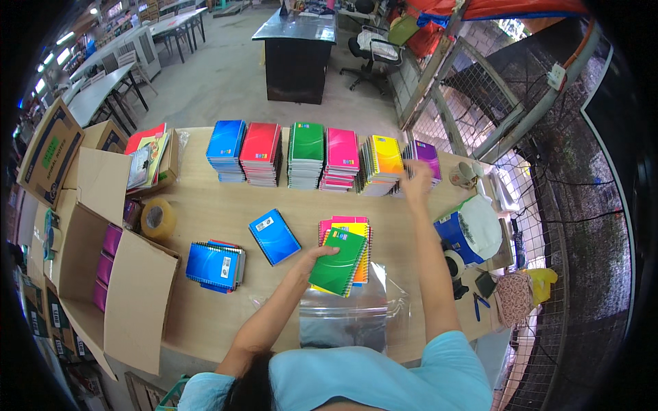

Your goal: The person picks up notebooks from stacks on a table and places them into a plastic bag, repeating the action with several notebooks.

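The left hand point(321, 257) pinches a lettered green spiral notebook point(340, 264) toward the pale wooden table point(288, 205)'s near edge; the right hand point(417, 181), fingers too blurred to tell, overlaps purple notebooks point(426, 152), far-right corner. Left edge: an open brown cardboard box point(137, 301) holds purple packs point(105, 267).

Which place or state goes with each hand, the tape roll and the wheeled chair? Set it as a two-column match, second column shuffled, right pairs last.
Column one
1. left hand
2. right hand
3. round amber tape roll
4. black wheeled chair

Column two
A. on the grey floor beyond the pale wooden table
B. near the stack of purple spiral-bound notebooks
C. beside the open brown cardboard box
D. holding a green spiral-bound notebook

Pairs: 1-D, 2-B, 3-C, 4-A
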Demonstrator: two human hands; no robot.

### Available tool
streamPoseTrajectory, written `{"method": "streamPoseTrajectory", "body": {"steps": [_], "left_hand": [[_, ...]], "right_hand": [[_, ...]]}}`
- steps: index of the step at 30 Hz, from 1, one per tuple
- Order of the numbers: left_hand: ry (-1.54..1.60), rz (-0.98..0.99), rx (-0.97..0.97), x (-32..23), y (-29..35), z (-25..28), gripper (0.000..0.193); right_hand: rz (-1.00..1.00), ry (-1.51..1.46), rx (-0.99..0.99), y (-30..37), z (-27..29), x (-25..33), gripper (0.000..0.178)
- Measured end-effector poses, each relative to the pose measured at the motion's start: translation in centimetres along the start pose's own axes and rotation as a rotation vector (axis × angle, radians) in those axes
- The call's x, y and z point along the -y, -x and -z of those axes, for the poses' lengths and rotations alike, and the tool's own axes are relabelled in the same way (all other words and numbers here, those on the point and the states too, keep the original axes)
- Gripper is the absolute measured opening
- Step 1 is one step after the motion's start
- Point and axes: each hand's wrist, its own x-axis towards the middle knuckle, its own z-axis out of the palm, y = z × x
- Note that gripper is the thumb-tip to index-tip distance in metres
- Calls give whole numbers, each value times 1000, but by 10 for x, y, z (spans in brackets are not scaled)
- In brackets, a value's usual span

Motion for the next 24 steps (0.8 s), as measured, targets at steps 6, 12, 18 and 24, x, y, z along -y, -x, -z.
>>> {"method": "streamPoseTrajectory", "body": {"steps": [6,12,18,24], "left_hand": [[-105,-156,-30,1,-28,8,43],[-65,-351,-111,2,-4,-7,40],[70,-726,-156,29,-6,-5,44],[434,-627,182,81,27,-3,54]], "right_hand": [[95,585,-31,-31,0,-63,18],[108,456,78,-32,59,-25,24],[314,324,389,108,93,157,39],[804,731,357,228,57,186,35]]}}
